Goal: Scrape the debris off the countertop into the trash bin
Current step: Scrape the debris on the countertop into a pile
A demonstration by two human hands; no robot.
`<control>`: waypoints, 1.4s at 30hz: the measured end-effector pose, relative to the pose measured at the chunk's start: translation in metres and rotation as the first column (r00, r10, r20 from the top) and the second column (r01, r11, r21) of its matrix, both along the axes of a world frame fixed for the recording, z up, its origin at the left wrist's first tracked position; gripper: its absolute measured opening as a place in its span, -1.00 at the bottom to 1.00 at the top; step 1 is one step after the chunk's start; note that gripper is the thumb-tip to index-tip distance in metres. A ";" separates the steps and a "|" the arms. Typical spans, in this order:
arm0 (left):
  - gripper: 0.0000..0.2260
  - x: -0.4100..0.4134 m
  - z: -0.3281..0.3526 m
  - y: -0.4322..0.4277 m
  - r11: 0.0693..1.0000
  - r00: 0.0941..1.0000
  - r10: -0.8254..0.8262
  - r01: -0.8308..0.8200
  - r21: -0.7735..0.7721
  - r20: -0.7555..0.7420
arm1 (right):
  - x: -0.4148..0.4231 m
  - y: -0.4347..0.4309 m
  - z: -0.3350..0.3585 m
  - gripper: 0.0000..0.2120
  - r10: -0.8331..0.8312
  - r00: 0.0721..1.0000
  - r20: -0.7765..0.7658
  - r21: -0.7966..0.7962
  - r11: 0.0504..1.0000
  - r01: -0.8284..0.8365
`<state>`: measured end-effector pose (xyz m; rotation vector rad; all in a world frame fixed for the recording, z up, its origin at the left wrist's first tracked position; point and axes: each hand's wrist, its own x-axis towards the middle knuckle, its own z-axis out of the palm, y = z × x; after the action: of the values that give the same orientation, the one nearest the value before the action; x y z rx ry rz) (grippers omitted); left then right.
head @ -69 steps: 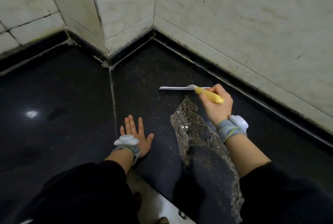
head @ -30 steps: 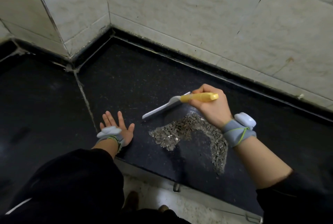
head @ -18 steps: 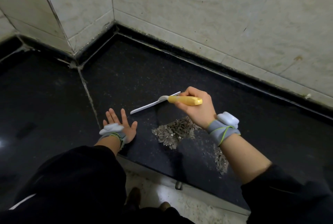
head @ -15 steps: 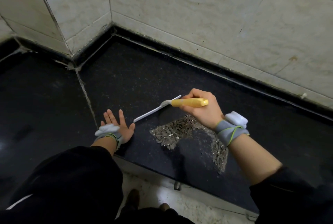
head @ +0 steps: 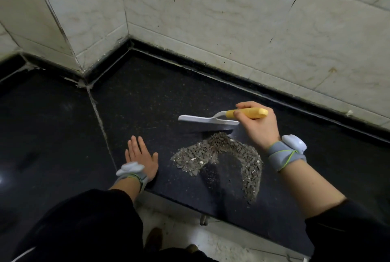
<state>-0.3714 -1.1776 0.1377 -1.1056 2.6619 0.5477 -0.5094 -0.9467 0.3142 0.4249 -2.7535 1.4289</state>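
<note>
A grey pile of debris (head: 223,156) lies in an arch shape on the black countertop (head: 147,101), near its front edge. My right hand (head: 258,126) grips the yellow handle of a scraper (head: 207,122). The scraper's white blade lies level just behind the far end of the pile, close to the counter. My left hand (head: 140,155) rests flat on the counter with straight fingers, left of the pile and apart from it. No trash bin is in view.
White tiled walls (head: 211,19) close the counter at the back and form a corner at the upper left. A grout seam (head: 99,118) runs across the counter left of my left hand. Below the front edge are a pale floor (head: 183,232) and my shoes.
The scraper blade has swung from a slant pointing down-left to level and has come down close behind the pile. My left hand has stayed flat in place.
</note>
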 end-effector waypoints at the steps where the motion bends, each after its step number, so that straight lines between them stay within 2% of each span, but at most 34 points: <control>1: -0.33 0.005 -0.001 0.005 1.000 0.999 0.023 -0.023 0.000 -0.031 | -0.002 0.001 -0.001 -0.89 -0.011 1.000 0.007 0.009 1.000 0.011; 4: -0.33 0.021 -0.008 0.012 0.998 0.997 0.059 -0.060 -0.031 -0.053 | -0.002 -0.006 -0.009 -0.88 0.015 1.000 0.014 0.006 1.000 -0.015; 9: -0.33 0.035 -0.012 0.016 0.994 0.995 0.084 -0.088 -0.058 -0.053 | 0.013 -0.058 -0.025 -0.83 0.193 0.981 -0.015 -0.043 0.980 -0.193; 12: -0.31 0.040 -0.012 0.016 0.994 0.997 0.072 -0.074 -0.084 -0.022 | 0.026 -0.094 -0.039 -0.76 0.298 0.953 0.051 -0.064 0.954 -0.294; 15: -0.31 0.041 -0.011 0.012 0.995 0.997 0.038 -0.032 -0.090 0.062 | 0.032 -0.104 -0.044 -0.76 0.403 0.912 0.069 -0.015 0.915 -0.403; 19: -0.30 0.039 -0.011 0.013 0.995 0.997 0.045 -0.038 -0.096 0.068 | 0.016 -0.079 -0.028 -0.78 0.523 0.850 0.067 0.103 0.843 -0.527; 25: -0.30 0.034 -0.004 0.009 0.998 0.984 0.029 -0.017 -0.069 0.178 | -0.009 -0.033 0.002 -0.77 0.554 0.803 0.219 0.206 0.779 -0.593; 27: -0.30 0.032 -0.001 0.009 0.998 0.976 0.030 -0.017 -0.061 0.215 | -0.012 -0.022 0.001 -0.82 0.527 0.825 0.202 0.136 0.820 -0.556; 29: -0.30 0.028 0.001 0.012 0.998 0.972 0.034 -0.023 -0.053 0.232 | -0.014 -0.010 -0.003 -0.87 0.463 0.873 0.153 -0.006 0.884 -0.468; 31: -0.29 0.025 0.003 0.019 0.998 0.967 0.039 -0.028 -0.048 0.252 | -0.015 -0.001 -0.006 -0.85 0.362 0.926 0.107 -0.129 0.928 -0.348; 33: -0.29 0.019 0.003 0.028 0.999 0.961 0.038 -0.027 -0.044 0.274 | -0.020 0.009 -0.006 -0.83 0.238 0.968 0.083 -0.176 0.959 -0.221; 35: -0.28 0.013 0.003 0.037 0.999 0.957 0.036 -0.029 -0.030 0.288 | -0.026 0.019 -0.005 -0.86 0.102 0.994 0.049 -0.135 0.986 -0.094; 38: -0.28 0.007 0.001 0.042 1.000 0.957 0.020 -0.014 -0.021 0.290 | -0.030 0.035 -0.009 -0.95 -0.071 0.997 -0.032 0.028 0.997 0.072; 42: -0.29 0.008 0.000 0.037 1.000 0.963 -0.012 0.019 -0.024 0.270 | -0.023 0.049 -0.025 -0.85 -0.165 0.986 -0.002 0.189 0.968 0.162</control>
<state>-0.3631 -1.1407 0.1378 -1.0802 2.4452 0.3318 -0.5322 -0.8974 0.2894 0.1846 -2.8683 1.1444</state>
